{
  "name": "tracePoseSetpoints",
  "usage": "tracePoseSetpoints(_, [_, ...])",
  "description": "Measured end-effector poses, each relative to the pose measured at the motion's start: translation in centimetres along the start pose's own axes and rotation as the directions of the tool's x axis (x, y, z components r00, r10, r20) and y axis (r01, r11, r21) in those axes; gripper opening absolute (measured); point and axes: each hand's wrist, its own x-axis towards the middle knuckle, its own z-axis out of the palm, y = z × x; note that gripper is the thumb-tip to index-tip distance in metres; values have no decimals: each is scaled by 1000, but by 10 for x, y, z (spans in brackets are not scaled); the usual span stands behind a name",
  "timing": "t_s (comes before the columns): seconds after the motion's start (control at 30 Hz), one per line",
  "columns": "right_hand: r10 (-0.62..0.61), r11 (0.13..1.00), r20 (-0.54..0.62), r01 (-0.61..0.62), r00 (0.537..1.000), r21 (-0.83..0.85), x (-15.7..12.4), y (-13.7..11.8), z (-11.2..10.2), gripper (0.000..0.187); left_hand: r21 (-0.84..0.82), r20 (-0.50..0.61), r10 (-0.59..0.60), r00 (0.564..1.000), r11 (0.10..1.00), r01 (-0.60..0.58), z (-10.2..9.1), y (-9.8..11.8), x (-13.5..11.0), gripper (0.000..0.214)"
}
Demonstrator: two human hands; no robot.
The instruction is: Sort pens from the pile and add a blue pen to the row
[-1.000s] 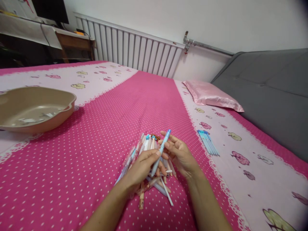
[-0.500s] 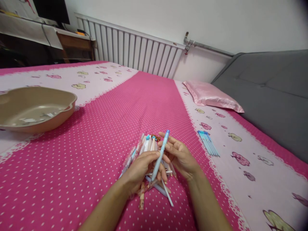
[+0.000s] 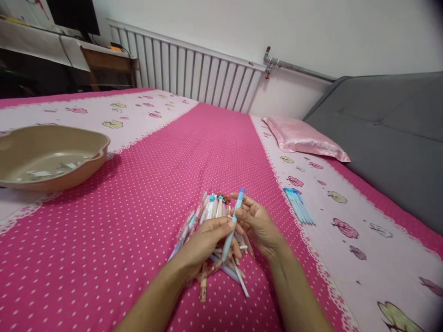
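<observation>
A light blue pen (image 3: 228, 243) with a darker blue end is held slantwise between my two hands. My left hand (image 3: 209, 237) pinches its middle between thumb and fingers. Higher up, my right hand (image 3: 256, 221) grips the pen near the darker end with thumb and fingertips. Beneath and behind my hands lies a loose pile of pens (image 3: 212, 210), white, pink, beige and blue, some with small figures on their ends. My left hand hides part of this pile. Off to the right, several light blue pens (image 3: 299, 206) lie side by side on the bedspread.
A beige basin (image 3: 83, 133) holding white scraps stands at the left on the pink dotted bedspread (image 3: 145, 198). At the back right lies a pink pillow (image 3: 304, 138) beside a grey headboard (image 3: 387, 120). A white radiator (image 3: 194, 69) lines the wall.
The blue pen has shifted slightly to the right and turned a little in my fingers. My right thumb now presses closer against it. The pile and the row of pens look unchanged.
</observation>
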Motion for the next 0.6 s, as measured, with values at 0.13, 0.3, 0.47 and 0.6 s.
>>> tracePoseSetpoints(0.13, [-10, 1000, -22, 9, 1000, -27, 0, 2, -1, 43, 27, 14, -18, 1000, 999, 17, -3, -1, 1, 28])
tracePoseSetpoints(0.3, [-19, 1000, 11, 19, 1000, 9, 0, 3, 0, 41, 15, 24, -21, 999, 1000, 20, -3, -1, 2, 28])
tracePoseSetpoints(0.47, [-14, 999, 30, 13, 999, 48, -3, -2, 3, 43, -22, 2, 13, 1000, 1000, -13, -2, 0, 2, 27])
tracePoseSetpoints(0.6, [1, 1000, 55, -3, 998, 27, -4, -5, 5, 50, -32, 4, 28, 1000, 999, -28, -3, -1, 2, 28])
